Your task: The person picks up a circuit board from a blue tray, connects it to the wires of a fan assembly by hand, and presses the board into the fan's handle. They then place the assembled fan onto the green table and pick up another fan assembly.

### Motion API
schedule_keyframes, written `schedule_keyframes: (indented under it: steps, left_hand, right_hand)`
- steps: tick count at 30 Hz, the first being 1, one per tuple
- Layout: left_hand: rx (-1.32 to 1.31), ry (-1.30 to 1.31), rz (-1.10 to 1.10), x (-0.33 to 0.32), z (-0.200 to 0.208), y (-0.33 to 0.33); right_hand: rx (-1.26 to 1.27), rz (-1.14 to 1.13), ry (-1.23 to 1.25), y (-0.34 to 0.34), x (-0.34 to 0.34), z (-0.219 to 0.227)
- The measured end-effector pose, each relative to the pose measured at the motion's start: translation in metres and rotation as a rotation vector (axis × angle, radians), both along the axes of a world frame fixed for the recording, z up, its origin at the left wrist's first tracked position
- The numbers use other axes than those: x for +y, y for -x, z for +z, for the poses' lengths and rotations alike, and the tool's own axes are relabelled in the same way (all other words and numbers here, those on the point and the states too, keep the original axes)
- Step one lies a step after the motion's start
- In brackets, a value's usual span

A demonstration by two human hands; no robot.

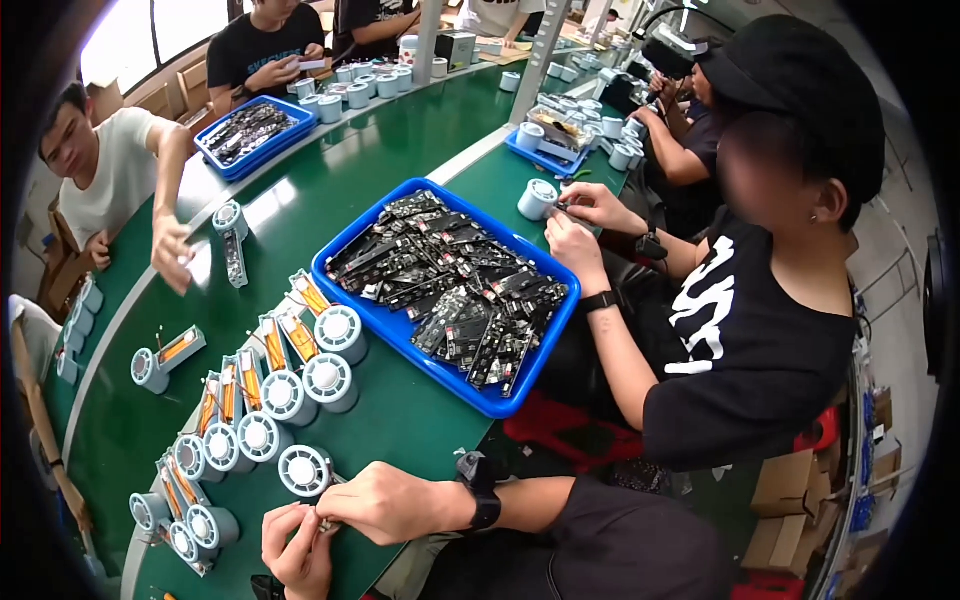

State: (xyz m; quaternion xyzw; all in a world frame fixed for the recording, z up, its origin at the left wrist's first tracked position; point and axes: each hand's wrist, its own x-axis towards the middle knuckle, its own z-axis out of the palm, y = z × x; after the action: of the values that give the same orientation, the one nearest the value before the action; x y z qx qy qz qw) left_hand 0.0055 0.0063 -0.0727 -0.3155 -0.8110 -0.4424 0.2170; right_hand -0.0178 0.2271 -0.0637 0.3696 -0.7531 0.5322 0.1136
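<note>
Near the table's front edge, both my hands come together beside a light-blue fan unit with a round spoked head. My left hand is closed, its fingertips pinched on something small. My right hand, with a black band on the wrist, is closed too, its fingertips meeting the left ones. What lies between them is mostly covered by the fingers, so I cannot tell its kind. Just beyond stand rows of similar fan units, several with open handles that show orange-wrapped parts.
A blue tray heaped with black circuit boards stands ahead. To the right, a co-worker in a black cap handles another fan unit. Another person's hand reaches over the green table from the left. A second blue tray lies farther off.
</note>
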Motion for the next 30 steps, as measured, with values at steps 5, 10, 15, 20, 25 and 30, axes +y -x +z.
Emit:
schedule_keyframes:
  steps: [5, 10, 15, 20, 25, 30]
  left_hand:
    - [0.040, 0.020, 0.056, 0.007, 0.000, -0.005]
    - [0.098, 0.086, 0.118, 0.012, 0.011, -0.006]
    - [0.128, 0.088, 0.004, 0.016, 0.012, 0.011]
    - [0.015, 0.105, 0.006, 0.005, 0.015, 0.004]
    - [-0.003, 0.001, -0.067, 0.007, 0.009, 0.008]
    - [-0.099, -0.034, -0.040, 0.001, 0.005, 0.001]
  right_hand:
    - [-0.042, -0.042, 0.026, -0.011, -0.003, 0.005]
    - [-0.100, -0.121, 0.067, -0.016, -0.014, 0.001]
    - [-0.162, -0.045, -0.020, -0.001, 0.005, 0.015]
    - [-0.247, 0.118, -0.005, 0.011, 0.005, 0.015]
    - [-0.293, 0.121, 0.000, 0.010, 0.005, 0.019]
    - [-0.178, 0.086, -0.015, 0.014, 0.001, 0.014]
